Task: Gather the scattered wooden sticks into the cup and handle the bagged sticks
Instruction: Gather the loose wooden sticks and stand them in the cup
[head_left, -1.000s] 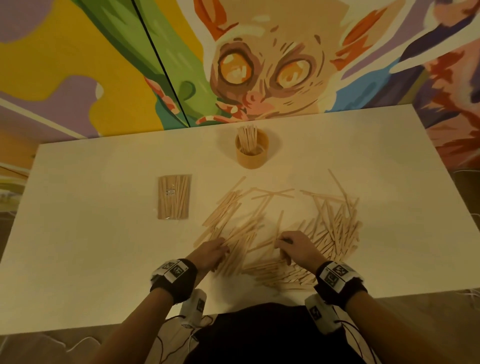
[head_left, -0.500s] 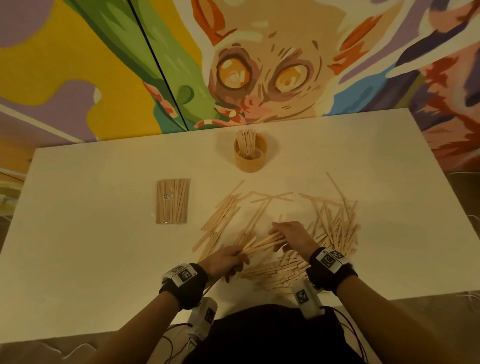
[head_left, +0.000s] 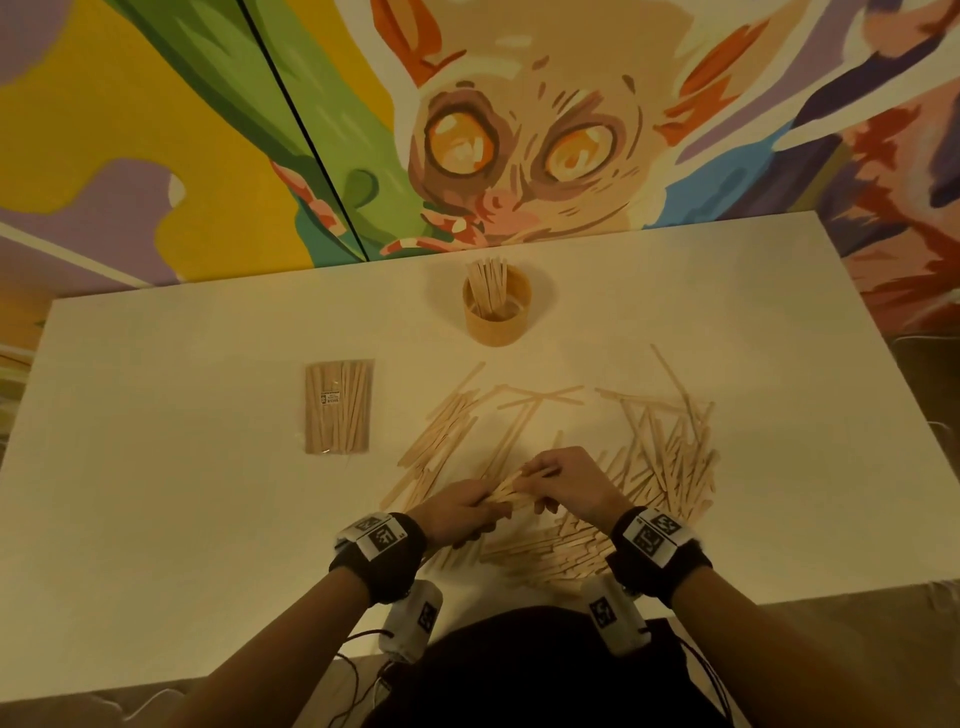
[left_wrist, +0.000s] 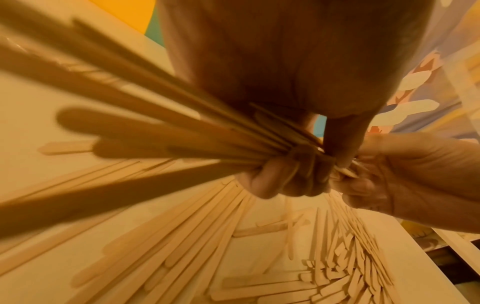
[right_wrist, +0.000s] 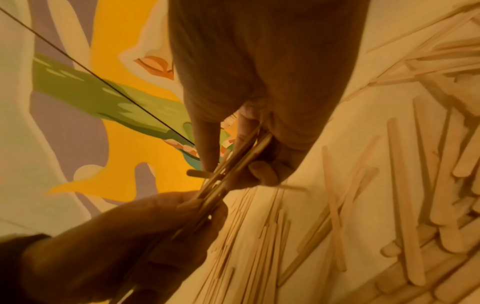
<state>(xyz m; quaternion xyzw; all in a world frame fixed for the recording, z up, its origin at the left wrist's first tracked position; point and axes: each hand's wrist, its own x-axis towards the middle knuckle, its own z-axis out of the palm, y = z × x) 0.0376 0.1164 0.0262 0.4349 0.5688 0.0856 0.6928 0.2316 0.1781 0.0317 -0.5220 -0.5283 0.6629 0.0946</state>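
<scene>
Several loose wooden sticks (head_left: 670, 457) lie scattered on the white table (head_left: 156, 519) in front of me. My left hand (head_left: 462, 512) grips one end of a bundle of sticks (head_left: 511, 491) lifted just above the pile. My right hand (head_left: 566, 480) pinches the bundle's other end. The left wrist view shows curled fingers (left_wrist: 270, 181) round the bundle (left_wrist: 155, 131). The right wrist view shows the same bundle (right_wrist: 233, 164) between both hands. A tan cup (head_left: 496, 312) with several upright sticks stands at the back centre. The clear bag of sticks (head_left: 338, 406) lies flat to the left.
A painted mural wall (head_left: 519, 130) rises directly behind the table's far edge. The table's near edge (head_left: 260, 670) runs just below my forearms. More sticks (head_left: 550, 556) are heaped close to that near edge between my wrists.
Both hands have drawn together from the pile and raised a bundle of sticks between them. Earlier they lay apart, flat on the sticks.
</scene>
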